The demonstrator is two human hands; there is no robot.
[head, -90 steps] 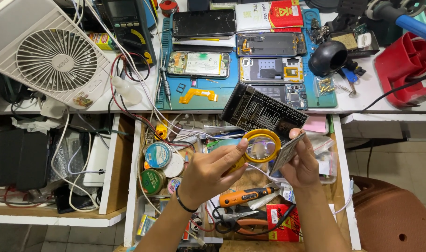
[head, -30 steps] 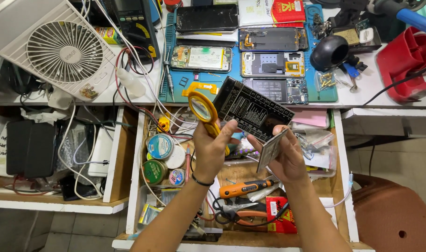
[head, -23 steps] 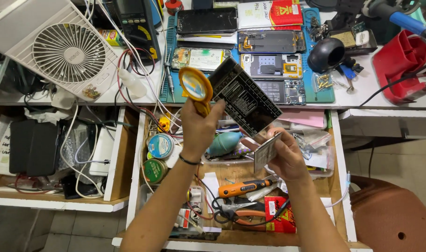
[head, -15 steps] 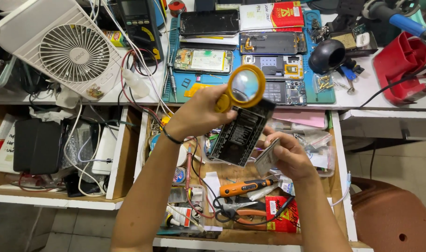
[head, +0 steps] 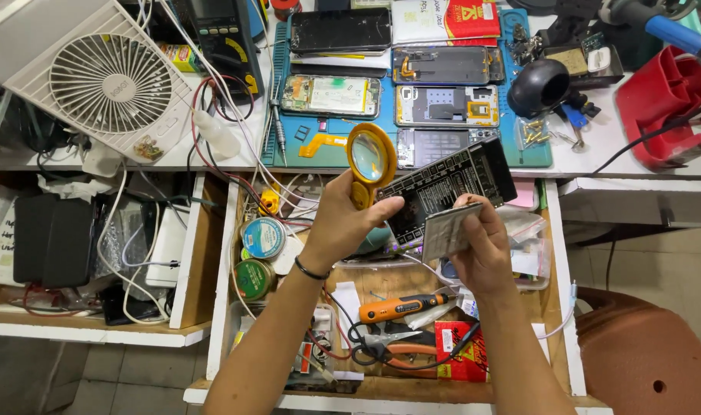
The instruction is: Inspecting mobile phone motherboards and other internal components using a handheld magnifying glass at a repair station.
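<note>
Nearest: open drawer [head: 556, 253] under the bench, full of clutter. Orange screwdriver [head: 400, 307], pliers [head: 400, 355] with orange grips, red packet [head: 460, 360], tangled wires, two round tins [head: 263, 237] at the left side.

Above the drawer: left hand [head: 343, 223] closed round the handle of a yellow magnifier [head: 369, 160], fingers wrapped tight, lens up and tilted toward the bench. Right hand [head: 481, 246] pinching a small grey metal plate [head: 447, 230], thumb on top, fingers behind, face turned up.

Between the two hands: black circuit board [head: 446, 187], propped over the drawer edge, just behind the plate; can't tell whether either hand bears it.

Lens sits left of the plate, not over it. Looks like inspection set up, not yet lined up.

Further back: blue mat [head: 412, 84] with several opened phones [head: 443, 105], screws, tweezers. White fan [head: 108, 92] far left, red tool holder [head: 662, 100] far right.
</note>
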